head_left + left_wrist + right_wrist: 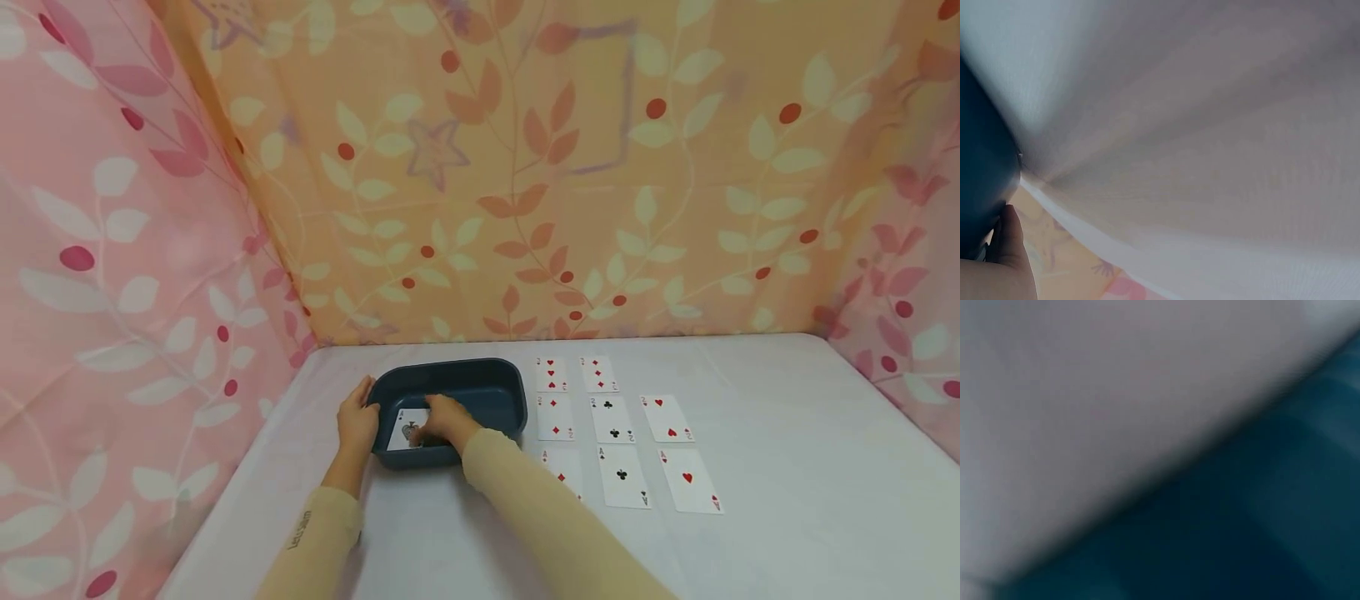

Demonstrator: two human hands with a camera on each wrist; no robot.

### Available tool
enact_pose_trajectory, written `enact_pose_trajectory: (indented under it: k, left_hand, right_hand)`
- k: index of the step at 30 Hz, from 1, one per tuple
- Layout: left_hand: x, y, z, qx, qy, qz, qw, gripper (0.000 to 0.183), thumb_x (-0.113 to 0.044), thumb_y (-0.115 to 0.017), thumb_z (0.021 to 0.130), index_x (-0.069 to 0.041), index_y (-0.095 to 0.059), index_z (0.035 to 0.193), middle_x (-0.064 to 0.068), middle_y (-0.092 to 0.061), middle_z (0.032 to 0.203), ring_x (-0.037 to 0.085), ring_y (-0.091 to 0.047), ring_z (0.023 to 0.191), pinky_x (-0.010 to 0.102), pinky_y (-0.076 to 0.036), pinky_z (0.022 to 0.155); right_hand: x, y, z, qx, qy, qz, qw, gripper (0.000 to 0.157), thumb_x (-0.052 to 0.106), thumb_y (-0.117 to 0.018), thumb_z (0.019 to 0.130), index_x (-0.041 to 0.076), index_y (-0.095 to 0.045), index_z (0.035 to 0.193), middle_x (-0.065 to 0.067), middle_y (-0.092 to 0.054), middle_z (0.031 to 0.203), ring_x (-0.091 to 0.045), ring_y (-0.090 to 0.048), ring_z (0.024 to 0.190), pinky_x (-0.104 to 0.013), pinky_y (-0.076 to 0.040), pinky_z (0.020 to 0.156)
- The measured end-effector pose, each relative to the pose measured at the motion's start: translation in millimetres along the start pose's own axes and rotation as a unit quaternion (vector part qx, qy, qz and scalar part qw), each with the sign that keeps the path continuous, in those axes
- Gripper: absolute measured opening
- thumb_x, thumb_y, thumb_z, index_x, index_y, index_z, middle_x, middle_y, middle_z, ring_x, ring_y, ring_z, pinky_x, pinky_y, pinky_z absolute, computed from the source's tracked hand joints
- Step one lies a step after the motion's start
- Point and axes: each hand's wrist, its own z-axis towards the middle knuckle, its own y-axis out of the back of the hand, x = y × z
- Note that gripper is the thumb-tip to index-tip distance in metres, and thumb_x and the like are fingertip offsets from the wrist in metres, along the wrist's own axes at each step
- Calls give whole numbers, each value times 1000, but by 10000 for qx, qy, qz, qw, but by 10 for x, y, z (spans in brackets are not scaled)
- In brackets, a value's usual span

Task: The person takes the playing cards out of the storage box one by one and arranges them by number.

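A dark blue rectangular bin sits on the white-covered table. My left hand holds its left wall, the thumb at the rim; in the left wrist view part of that hand shows against the bin's side. Inside the bin lies an ace of spades card. My right hand reaches over the front wall and pinches this card at its right side, covering part of it. The right wrist view is blurred and shows only the bin and white cloth, no fingers.
Face-up cards lie in rows right of the bin: a three of hearts and a card with red diamonds at the back, twos such as the two of clubs between, and aces such as the ace of hearts in front. Patterned curtains surround the table.
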Motion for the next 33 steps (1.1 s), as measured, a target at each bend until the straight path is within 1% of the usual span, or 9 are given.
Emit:
enact_pose_trajectory:
  k: [4, 8, 12, 16, 19, 21, 23, 28, 33]
  left_hand:
    - [-12, -1, -6, 34, 46, 68, 10000, 57, 9, -48, 87, 3, -43, 143, 18, -47, 140, 33, -33, 139, 46, -22, 115]
    - [-29, 8, -25, 87, 87, 90, 9999, 56, 9, -47, 88, 3, -42, 143, 18, -46, 141, 34, -32, 140, 47, -20, 115]
    - [-26, 1, -27, 138, 78, 56, 9999, 55, 9, -47, 89, 4, -42, 143, 19, -45, 141, 34, -31, 140, 47, -19, 116]
    - [-29, 5, -20, 83, 9, 127, 9999, 55, 8, -47, 88, 4, -43, 143, 19, -46, 140, 35, -32, 140, 48, -20, 116]
    - [-25, 8, -20, 64, 17, 201, 9998, 55, 8, -47, 88, 3, -42, 143, 19, -46, 141, 36, -32, 139, 49, -20, 115]
    - [-25, 2, -26, 100, 28, 152, 9998, 55, 8, -47, 89, 4, -41, 144, 20, -45, 142, 36, -32, 140, 49, -19, 116]
    - [-23, -4, -29, 110, 20, 122, 9999, 55, 9, -47, 89, 4, -41, 143, 21, -45, 141, 37, -32, 139, 49, -20, 115]
    - [-23, -4, -28, 102, 0, 130, 9999, 54, 9, -48, 89, 5, -42, 143, 21, -45, 141, 37, -32, 139, 48, -20, 115]
    - [-26, 22, -29, 69, -30, 285, 9996, 55, 7, -49, 87, 4, -43, 142, 20, -45, 140, 39, -32, 139, 51, -22, 114]
  right_hand:
    - [5, -33, 62, 96, -1, -852, 9963, 71, 29, -90, 66, 10, -61, 128, -6, -67, 111, -22, -60, 91, -40, -49, 85]
    - [10, -15, 19, 80, 10, -733, 9973, 59, 24, -91, 65, 9, -63, 116, -6, -67, 102, -23, -58, 86, -39, -49, 83]
    - [17, 17, -45, 160, -128, -535, 9984, 58, 21, -90, 68, 6, -56, 112, -9, -65, 102, -27, -59, 91, -41, -48, 87]
    - [15, -3, -21, 275, -294, -474, 9981, 76, 23, -88, 70, 0, -45, 127, -15, -64, 107, -30, -60, 96, -41, -48, 91]
    - [16, -5, -22, 301, -220, -386, 9986, 91, 24, -89, 69, -5, -35, 137, -18, -64, 109, -30, -60, 97, -40, -48, 91]
    - [6, -4, -26, 298, -147, -291, 9990, 92, 23, -89, 69, -4, -34, 138, -17, -64, 108, -28, -60, 94, -40, -49, 90]
    - [-3, 3, -42, 218, -86, -103, 9997, 84, 21, -89, 69, -2, -39, 133, -14, -64, 104, -26, -59, 90, -39, -49, 86]
    - [-24, 28, -62, -121, 155, 614, 9979, 50, 9, -85, 71, 4, -54, 110, -8, -61, 98, -20, -53, 81, -33, -47, 77]
    - [-39, 79, -54, -457, 297, 1819, 9818, 35, -4, -78, 75, 1, -60, 104, -8, -59, 80, -15, -55, 64, -27, -49, 59]
